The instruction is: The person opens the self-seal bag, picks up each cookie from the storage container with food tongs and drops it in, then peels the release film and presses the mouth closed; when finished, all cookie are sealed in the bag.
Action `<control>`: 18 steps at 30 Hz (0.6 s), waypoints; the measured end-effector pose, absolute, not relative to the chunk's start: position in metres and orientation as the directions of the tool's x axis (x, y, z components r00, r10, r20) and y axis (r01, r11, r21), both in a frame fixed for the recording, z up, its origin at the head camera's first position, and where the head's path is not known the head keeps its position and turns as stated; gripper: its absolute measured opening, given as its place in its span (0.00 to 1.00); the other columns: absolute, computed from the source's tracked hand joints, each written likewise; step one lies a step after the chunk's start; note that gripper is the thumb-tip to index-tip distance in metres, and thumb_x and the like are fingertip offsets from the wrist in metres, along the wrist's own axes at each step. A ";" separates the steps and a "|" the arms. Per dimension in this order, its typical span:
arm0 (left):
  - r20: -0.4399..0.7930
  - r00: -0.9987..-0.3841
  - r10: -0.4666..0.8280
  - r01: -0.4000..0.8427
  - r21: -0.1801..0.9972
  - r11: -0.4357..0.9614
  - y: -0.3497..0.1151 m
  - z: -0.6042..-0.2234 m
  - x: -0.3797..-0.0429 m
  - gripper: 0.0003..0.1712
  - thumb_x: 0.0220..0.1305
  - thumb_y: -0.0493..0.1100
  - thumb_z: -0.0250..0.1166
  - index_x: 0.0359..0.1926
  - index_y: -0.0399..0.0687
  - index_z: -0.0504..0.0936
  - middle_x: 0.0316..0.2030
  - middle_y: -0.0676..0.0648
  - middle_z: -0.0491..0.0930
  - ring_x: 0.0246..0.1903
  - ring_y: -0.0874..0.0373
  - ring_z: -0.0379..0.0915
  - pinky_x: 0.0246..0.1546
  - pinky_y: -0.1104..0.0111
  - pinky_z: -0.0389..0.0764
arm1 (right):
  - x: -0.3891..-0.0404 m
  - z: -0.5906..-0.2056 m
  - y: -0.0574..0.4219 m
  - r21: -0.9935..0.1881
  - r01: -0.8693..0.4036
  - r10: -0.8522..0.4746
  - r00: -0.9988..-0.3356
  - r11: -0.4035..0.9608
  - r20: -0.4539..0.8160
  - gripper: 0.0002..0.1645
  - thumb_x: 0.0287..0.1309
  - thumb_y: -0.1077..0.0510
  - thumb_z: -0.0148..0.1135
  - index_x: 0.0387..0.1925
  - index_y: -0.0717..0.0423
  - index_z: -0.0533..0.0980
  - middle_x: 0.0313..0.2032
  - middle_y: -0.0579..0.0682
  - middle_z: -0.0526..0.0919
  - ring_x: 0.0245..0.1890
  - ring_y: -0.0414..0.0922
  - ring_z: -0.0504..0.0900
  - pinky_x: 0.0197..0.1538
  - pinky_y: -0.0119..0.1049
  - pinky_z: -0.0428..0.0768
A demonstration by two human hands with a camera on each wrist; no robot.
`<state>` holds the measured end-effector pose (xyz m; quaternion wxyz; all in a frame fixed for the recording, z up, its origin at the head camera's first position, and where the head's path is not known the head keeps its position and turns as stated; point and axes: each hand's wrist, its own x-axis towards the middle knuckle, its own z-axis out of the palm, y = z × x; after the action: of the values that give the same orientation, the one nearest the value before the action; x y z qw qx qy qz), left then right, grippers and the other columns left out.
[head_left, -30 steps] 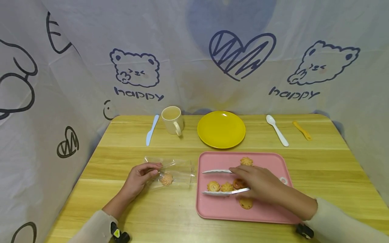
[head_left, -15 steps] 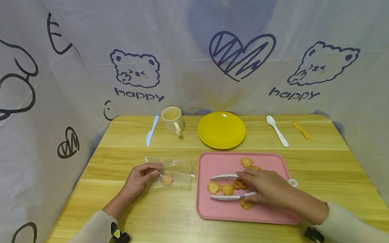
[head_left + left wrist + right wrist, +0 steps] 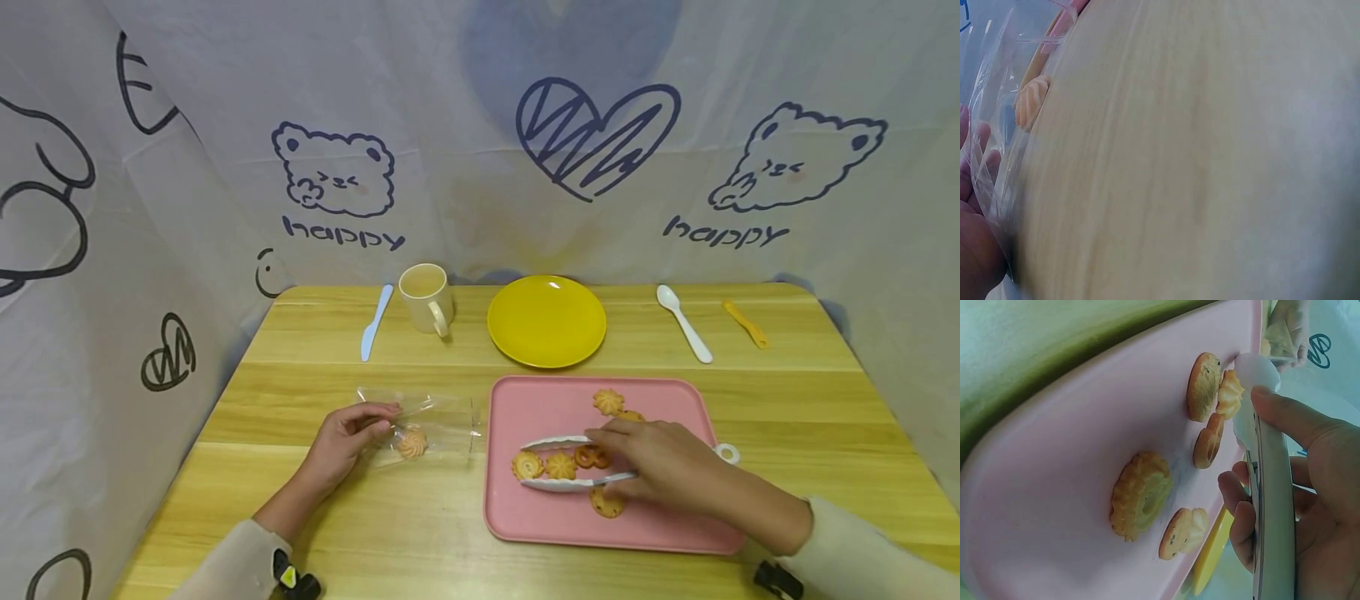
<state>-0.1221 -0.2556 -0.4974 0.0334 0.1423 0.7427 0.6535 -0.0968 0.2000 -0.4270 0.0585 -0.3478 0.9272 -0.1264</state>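
Observation:
In the head view my left hand pinches the near-left side of a clear plastic bag lying on the table. One swirled cookie is inside it, also seen through the film in the left wrist view. My right hand grips white-tipped tongs low over the pink tray. Between the tong arms lie a round cookie, a star-shaped cookie and a pretzel-shaped cookie. A speckled cookie sits below the tongs; a ring-shaped cookie shows in the right wrist view.
Behind the tray stands a yellow plate. A cream mug and a blue knife are left of it. To its right lie a white spoon and a small yellow utensil. Another star-shaped cookie lies near the tray's back edge.
My right hand has drawn the tongs a little to the right, and their two arms have come closer together around the cookies. My left hand and the bag have stayed in place.

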 end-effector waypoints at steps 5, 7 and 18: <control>0.138 -0.957 0.254 0.169 0.980 0.105 -0.256 -0.498 -0.122 0.12 0.65 0.30 0.61 0.47 0.24 0.80 0.55 0.26 0.75 0.56 0.63 0.75 0.56 0.73 0.76 | -0.097 -0.427 0.200 -0.291 -0.621 -0.655 -0.755 0.728 -0.026 0.40 0.52 0.36 0.70 0.62 0.51 0.75 0.57 0.47 0.80 0.50 0.45 0.81 0.48 0.50 0.81; 0.139 -0.957 0.254 0.169 0.980 0.102 -0.256 -0.498 -0.122 0.12 0.65 0.29 0.61 0.47 0.24 0.80 0.55 0.26 0.75 0.56 0.63 0.75 0.56 0.73 0.76 | -0.098 -0.426 0.200 -0.295 -0.623 -0.657 -0.754 0.724 -0.021 0.40 0.52 0.36 0.69 0.62 0.51 0.75 0.58 0.48 0.79 0.51 0.46 0.81 0.48 0.51 0.82; 0.138 -0.957 0.254 0.167 0.981 0.095 -0.255 -0.498 -0.122 0.12 0.65 0.29 0.61 0.48 0.24 0.80 0.55 0.26 0.75 0.56 0.63 0.75 0.56 0.73 0.76 | -0.103 -0.418 0.194 -0.283 -0.629 -0.658 -0.753 0.724 -0.010 0.39 0.54 0.37 0.69 0.64 0.49 0.74 0.59 0.51 0.78 0.53 0.49 0.81 0.51 0.52 0.81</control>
<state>-0.1222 -0.2554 -0.4979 0.0331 0.1424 0.7393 0.6573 -0.1035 0.1944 -0.4181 0.0550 -0.3470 0.9269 -0.1322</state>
